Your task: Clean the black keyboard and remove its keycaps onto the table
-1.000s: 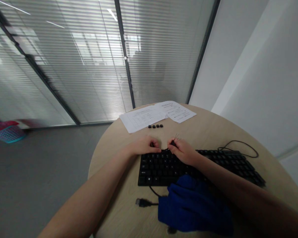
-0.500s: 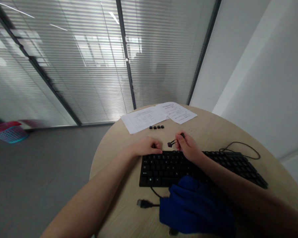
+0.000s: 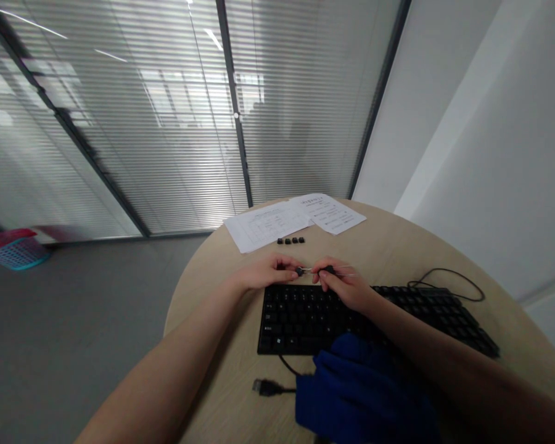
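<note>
Head — left hand (image 3: pixel 277 271) now pinches keycap (image 3: pixel 300 271).

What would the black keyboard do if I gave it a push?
The black keyboard would probably slide as one stiff piece, because its front edge looks straight. It likely wouldn't roll or tip over, since it's wide, low and lies flat on the table.

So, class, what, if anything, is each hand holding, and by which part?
The right hand holds a wire tool by its black middle; the left hand pinches a keycap, by which sides is too small to tell.
</note>
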`<action>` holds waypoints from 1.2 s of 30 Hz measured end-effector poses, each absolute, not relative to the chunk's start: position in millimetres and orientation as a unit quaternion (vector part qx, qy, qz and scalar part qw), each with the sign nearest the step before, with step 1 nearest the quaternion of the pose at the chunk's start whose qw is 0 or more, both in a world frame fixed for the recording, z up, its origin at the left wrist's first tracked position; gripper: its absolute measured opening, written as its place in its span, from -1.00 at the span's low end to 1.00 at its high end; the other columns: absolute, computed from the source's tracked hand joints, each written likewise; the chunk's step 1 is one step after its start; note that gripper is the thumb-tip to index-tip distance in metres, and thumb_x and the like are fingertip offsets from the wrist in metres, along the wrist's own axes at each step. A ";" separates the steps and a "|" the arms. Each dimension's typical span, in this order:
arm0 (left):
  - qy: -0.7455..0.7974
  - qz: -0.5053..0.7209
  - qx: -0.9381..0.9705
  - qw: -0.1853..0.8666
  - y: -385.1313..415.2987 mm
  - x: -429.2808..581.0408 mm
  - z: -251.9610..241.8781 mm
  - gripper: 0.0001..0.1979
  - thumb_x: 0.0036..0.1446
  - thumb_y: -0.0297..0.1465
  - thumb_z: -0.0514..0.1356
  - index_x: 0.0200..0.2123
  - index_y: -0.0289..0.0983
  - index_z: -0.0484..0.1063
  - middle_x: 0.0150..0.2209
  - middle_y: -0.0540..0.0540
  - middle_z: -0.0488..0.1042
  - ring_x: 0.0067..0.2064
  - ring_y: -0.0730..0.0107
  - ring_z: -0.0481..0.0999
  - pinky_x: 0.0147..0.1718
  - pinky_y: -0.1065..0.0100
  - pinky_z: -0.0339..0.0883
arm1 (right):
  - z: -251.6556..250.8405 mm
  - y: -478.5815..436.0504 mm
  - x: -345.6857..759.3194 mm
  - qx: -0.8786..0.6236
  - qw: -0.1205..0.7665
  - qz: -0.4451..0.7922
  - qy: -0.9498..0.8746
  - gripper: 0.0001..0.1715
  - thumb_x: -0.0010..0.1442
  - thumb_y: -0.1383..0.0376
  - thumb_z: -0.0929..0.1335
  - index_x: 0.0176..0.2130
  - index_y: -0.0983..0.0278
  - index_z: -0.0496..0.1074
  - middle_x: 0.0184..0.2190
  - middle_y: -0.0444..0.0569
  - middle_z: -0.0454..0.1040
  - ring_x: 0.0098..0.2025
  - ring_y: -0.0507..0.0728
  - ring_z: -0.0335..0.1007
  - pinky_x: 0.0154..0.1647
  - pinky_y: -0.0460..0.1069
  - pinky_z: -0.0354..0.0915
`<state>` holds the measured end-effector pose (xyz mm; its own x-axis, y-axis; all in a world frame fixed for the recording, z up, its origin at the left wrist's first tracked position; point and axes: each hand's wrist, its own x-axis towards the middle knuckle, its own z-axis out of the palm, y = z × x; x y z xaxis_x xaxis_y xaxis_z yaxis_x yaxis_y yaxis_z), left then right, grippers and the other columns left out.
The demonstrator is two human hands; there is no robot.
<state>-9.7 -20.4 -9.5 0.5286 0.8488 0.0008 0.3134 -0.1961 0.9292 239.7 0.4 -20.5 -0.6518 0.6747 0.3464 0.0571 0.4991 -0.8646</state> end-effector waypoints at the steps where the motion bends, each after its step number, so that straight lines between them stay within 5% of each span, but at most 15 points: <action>1: 0.401 0.267 0.720 0.499 -20.1 -9.9 -10.0 -0.67 0.15 -0.23 0.25 -0.06 -0.27 0.53 -0.34 -0.02 0.51 -0.38 0.47 0.35 -0.37 0.38 0.19 | -21.2 1.0 239.8 -0.226 0.346 0.450 -0.791 -0.76 0.30 0.15 0.27 -0.16 0.23 0.42 -0.35 -0.05 0.51 -0.48 0.02 0.35 -0.43 -0.04 0.29; 7: 0.409 0.277 0.700 0.516 -20.1 -8.5 -9.1 -0.71 0.13 -0.20 0.27 -0.24 -0.32 0.53 -0.50 0.06 0.36 -0.49 0.53 0.22 -0.49 0.41 0.03 | -22.9 4.3 241.8 -0.201 0.342 0.462 -0.793 -0.74 0.29 0.15 0.29 -0.15 0.23 0.47 -0.33 -0.03 0.53 -0.45 0.03 0.38 -0.38 -0.02 0.33; 17: 0.417 0.291 0.695 0.508 -20.4 -8.6 -6.8 -0.72 0.14 -0.22 0.26 -0.23 -0.33 0.53 -0.53 0.06 0.31 -0.51 0.54 0.16 -0.53 0.43 -0.03 | -21.4 5.1 243.3 -0.184 0.333 0.464 -0.800 -0.74 0.28 0.21 0.32 -0.10 0.22 0.54 -0.26 0.00 0.57 -0.41 0.05 0.41 -0.32 -0.01 0.36; 25: 0.442 0.328 0.667 0.503 -16.6 -9.0 -12.6 -0.72 0.11 -0.20 0.28 -0.27 -0.32 0.52 -0.51 0.06 0.36 -0.51 0.55 0.19 -0.54 0.46 0.00 | -21.4 5.2 242.1 -0.149 0.335 0.401 -0.839 -0.72 0.32 0.24 0.29 -0.08 0.21 0.55 -0.26 -0.02 0.60 -0.42 0.03 0.41 -0.31 -0.03 0.36; 29: 0.463 0.400 0.615 0.498 -12.2 -15.7 -18.7 -0.73 0.07 -0.24 0.31 -0.23 -0.31 0.52 -0.41 0.00 0.46 -0.44 0.51 0.33 -0.44 0.43 0.19 | -20.0 2.0 242.8 -0.138 0.388 0.315 -0.855 -0.67 0.39 0.23 0.22 -0.06 0.22 0.53 -0.34 -0.03 0.56 -0.41 0.04 0.40 -0.29 -0.02 0.34; 32: 0.450 0.417 0.591 0.524 -12.0 -18.7 -19.2 -0.69 0.05 -0.27 0.33 -0.14 -0.30 0.52 -0.29 -0.06 0.51 -0.39 0.50 0.39 -0.34 0.38 0.29 | -18.0 0.9 244.8 -0.186 0.453 0.209 -0.846 -0.60 0.42 0.25 0.15 -0.12 0.22 0.54 -0.34 0.00 0.51 -0.28 0.12 0.42 -0.18 0.06 0.33; 36: 0.417 0.385 0.613 0.550 -15.2 -13.6 -15.7 -0.70 0.08 -0.29 0.32 -0.12 -0.29 0.53 -0.23 -0.09 0.52 -0.34 0.48 0.42 -0.31 0.36 0.32 | -17.1 0.8 245.4 -0.234 0.485 0.086 -0.838 -0.61 0.39 0.31 0.15 0.02 0.21 0.48 -0.02 0.11 0.45 0.06 0.24 0.32 0.10 0.21 0.24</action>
<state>-13.6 -15.2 -15.7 0.3551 0.9347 0.0133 0.0880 -0.0476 0.9950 245.4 0.8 -17.1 -0.4189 0.4762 0.7731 0.3091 0.8754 -0.3718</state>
